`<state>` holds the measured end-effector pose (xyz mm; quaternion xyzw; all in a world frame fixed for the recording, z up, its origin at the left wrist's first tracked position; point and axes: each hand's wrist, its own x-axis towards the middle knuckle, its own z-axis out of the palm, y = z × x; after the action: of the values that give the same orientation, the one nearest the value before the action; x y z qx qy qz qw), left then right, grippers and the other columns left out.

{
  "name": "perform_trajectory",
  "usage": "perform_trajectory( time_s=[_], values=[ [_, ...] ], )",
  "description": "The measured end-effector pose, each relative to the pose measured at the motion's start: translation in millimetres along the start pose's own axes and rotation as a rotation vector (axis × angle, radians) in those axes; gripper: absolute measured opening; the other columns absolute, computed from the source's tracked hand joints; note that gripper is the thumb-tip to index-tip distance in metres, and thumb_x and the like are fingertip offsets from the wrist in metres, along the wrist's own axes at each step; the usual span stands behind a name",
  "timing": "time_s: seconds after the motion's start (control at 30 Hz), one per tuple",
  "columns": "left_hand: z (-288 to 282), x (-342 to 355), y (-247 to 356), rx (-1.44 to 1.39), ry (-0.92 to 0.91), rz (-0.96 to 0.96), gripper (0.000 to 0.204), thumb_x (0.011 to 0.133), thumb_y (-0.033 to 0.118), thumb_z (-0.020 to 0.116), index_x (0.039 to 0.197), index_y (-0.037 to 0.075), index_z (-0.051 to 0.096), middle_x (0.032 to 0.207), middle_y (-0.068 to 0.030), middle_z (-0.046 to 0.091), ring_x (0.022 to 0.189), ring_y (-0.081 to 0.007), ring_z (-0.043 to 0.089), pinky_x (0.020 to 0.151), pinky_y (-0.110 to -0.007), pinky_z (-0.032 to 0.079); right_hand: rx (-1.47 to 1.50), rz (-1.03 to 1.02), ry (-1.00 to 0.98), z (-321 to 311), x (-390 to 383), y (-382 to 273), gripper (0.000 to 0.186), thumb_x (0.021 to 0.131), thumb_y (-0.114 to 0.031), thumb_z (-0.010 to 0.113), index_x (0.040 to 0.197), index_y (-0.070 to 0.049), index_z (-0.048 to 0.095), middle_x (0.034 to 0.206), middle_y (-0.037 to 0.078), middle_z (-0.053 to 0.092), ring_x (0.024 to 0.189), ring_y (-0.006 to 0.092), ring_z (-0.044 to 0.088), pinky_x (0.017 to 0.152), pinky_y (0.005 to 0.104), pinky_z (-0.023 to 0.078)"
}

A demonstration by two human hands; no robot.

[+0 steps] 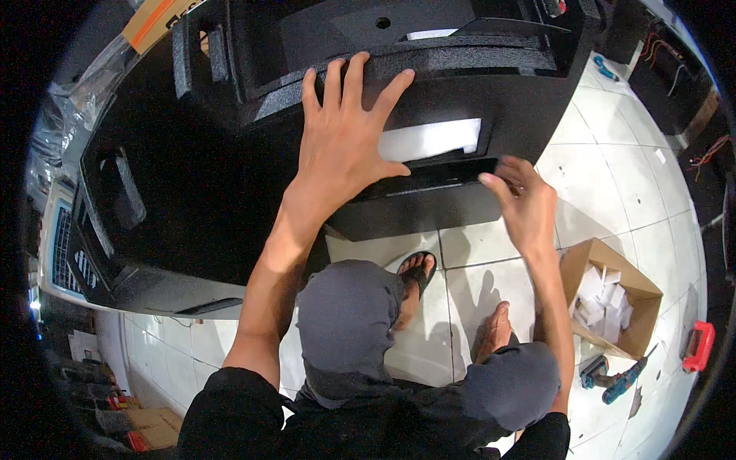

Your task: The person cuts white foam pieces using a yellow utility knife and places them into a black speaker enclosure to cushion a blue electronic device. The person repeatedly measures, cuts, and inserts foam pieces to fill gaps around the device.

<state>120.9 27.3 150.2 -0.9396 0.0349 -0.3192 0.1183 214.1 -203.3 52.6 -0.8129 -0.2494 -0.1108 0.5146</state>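
Seemingly bracing black cabinet (192,176): left hand (340,142) fingers spread; right hand (529,203) fingers curled at near edge, pinch unclear; next needs steady support.

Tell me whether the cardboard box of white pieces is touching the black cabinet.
Apart. The head view shows it: pale floor tiles are plainly visible between the cardboard box and the black cabinet.

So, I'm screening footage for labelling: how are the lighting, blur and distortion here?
Head view: the right hand looks slightly blurred, the left hand sharper; the black cabinet loses detail in darkness at left; shadows fall on the pale floor tiles, whose lines bend toward the blackened rim.
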Motion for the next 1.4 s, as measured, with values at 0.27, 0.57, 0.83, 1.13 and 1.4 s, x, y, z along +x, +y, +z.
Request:
perform_trajectory(
  time_s=[0.27, 0.57, 0.83, 1.13, 1.4],
  values=[
    [-8.6, -22.0, -28.3, 0.141, -0.048, -0.047, 0.124, 0.046, 0.044, 0.092, 0.153, 0.028, 0.03, 0.152, -0.0183, 0.034, 0.141, -0.0413, 0.03, 0.113, -0.062, 0.023, -0.195, 0.086, -0.177, -65.2, -38.7, -11.8, 0.036, 0.086, -0.025, 0.076, 0.103, 0.006, 0.068, 0.093, 0.022, 0.072, 0.081, 0.0246, 0.073, 0.073, 0.0329, 0.056],
    [-6.0, -21.6, -64.2, 0.051, 0.063, -0.148, 0.086, 0.06, 0.031, 0.086, 0.134, 0.008, 0.048, 0.123, -0.0214, 0.053, 0.121, -0.0385, 0.049, 0.103, -0.052, 0.037, -0.537, -0.844, -0.199, 44.0, 8.0, -86.2, 0.027, 0.083, -0.027, 0.073, 0.096, -0.005, 0.07, 0.09, 0.009, 0.068, 0.086, 0.0259, 0.064, 0.063, 0.0392, 0.054],
    [-0.2, -15.7, -56.2, 0.018, 0.05, -0.165, 0.093, 0.057, 0.03, 0.089, 0.138, 0.004, 0.05, 0.115, -0.0176, 0.058, 0.113, -0.0331, 0.054, 0.102, -0.05, 0.038, -0.577, -0.915, 0.091, 92.1, 10.9, -54.1, 0.037, 0.076, -0.02, 0.077, 0.112, -0.014, 0.072, 0.113, 0.002, 0.065, 0.099, 0.0236, 0.057, 0.088, 0.0387, 0.039],
    [1.9, -22.5, -60.3, 0.048, 0.132, -0.127, 0.083, 0.062, 0.024, 0.084, 0.135, 0.003, 0.052, 0.111, -0.0179, 0.059, 0.11, -0.0328, 0.054, 0.101, -0.048, 0.038, -0.401, -0.733, 0.186, 118.7, 6.3, -48.7, 0.035, 0.072, -0.016, 0.08, 0.106, -0.021, 0.077, 0.114, -0.005, 0.067, 0.097, 0.0209, 0.054, 0.089, 0.0375, 0.034],
    [10.2, -15.7, -58.1, 0.076, 0.179, -0.109, 0.073, 0.068, 0.016, 0.078, 0.134, 0.0, 0.052, 0.108, -0.0206, 0.059, 0.107, -0.0337, 0.055, 0.099, -0.046, 0.039, -0.398, -0.794, 0.295, 124.5, 9.3, -42.0, 0.037, 0.07, -0.014, 0.08, 0.106, -0.022, 0.076, 0.114, -0.004, 0.067, 0.097, 0.0198, 0.054, 0.088, 0.0359, 0.033]
  ],
)
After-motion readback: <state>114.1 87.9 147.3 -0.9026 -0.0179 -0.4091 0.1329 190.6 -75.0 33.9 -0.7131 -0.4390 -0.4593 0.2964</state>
